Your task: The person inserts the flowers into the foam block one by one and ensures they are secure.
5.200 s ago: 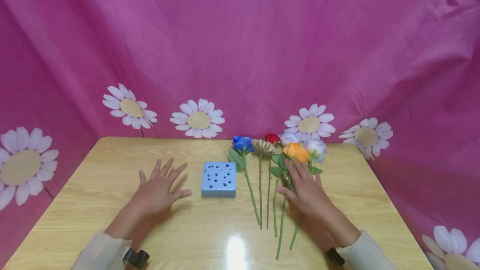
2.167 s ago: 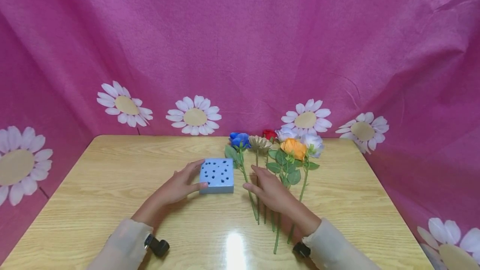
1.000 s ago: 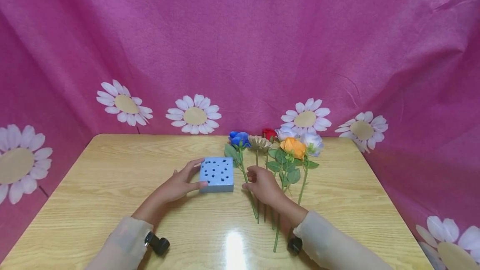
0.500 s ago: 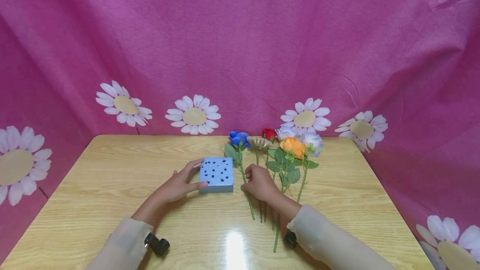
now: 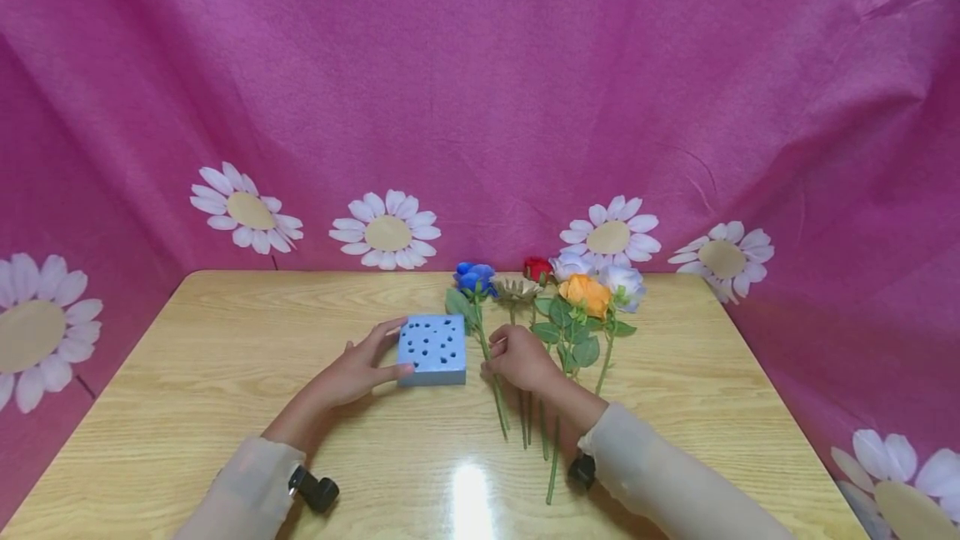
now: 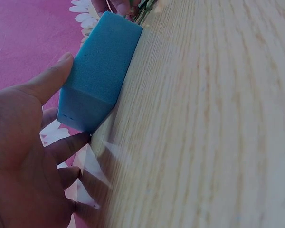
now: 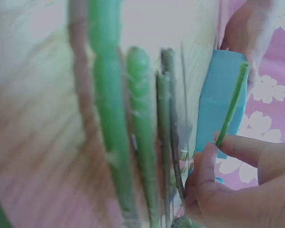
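Note:
A blue square foam block [image 5: 432,344] with several holes in its top sits on the table. My left hand [image 5: 356,369] holds it at its left side, thumb on the near corner and a finger on the far one; the left wrist view has the thumb [image 6: 57,76] against the block. Right of it, my right hand [image 5: 523,359] pinches the green stem of a blue rose [image 5: 474,277] between thumb and finger. The lower end of that stem [image 7: 233,102] sticks up past the fingertips in the right wrist view, with the block behind it.
Beside the right hand lie a beige flower [image 5: 517,288], a red rose [image 5: 537,267], an orange rose [image 5: 587,296] and pale flowers [image 5: 624,283], stems toward me. A pink daisy-print cloth [image 5: 480,107] rises behind the wooden table [image 5: 285,307].
The left hand has come over to the block and taken hold of it. My right hand has moved left, closed on the blue rose's stem and shifted it slightly left.

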Motion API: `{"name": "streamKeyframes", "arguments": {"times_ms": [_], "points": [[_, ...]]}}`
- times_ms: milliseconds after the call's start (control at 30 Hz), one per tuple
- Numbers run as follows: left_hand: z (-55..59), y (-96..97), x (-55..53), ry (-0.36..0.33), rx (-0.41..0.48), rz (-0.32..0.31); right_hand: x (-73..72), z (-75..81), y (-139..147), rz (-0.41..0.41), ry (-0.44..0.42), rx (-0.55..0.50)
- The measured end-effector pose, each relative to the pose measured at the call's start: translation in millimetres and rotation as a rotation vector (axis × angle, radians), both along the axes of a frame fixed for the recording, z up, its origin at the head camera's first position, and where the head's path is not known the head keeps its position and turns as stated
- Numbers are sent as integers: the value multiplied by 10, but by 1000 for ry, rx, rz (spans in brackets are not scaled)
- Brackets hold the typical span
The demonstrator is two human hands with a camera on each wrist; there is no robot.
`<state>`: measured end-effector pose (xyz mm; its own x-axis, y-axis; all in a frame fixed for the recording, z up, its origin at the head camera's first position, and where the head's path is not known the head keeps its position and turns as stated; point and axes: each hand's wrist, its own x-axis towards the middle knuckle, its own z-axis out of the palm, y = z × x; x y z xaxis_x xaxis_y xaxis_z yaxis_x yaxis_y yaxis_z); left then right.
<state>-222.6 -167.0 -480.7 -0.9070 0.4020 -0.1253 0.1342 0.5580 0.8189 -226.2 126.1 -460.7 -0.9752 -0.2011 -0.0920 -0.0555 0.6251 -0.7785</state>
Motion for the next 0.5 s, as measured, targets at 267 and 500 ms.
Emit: {"name": "streamKeyframes", "arguments": {"times_ms": [267, 500], "points": [[22, 8, 8, -6, -7, 1, -3, 41, 19, -18, -149, -231], [15, 7, 3, -9, 5, -2, 7, 61, 44, -36, -286, -405]]}}
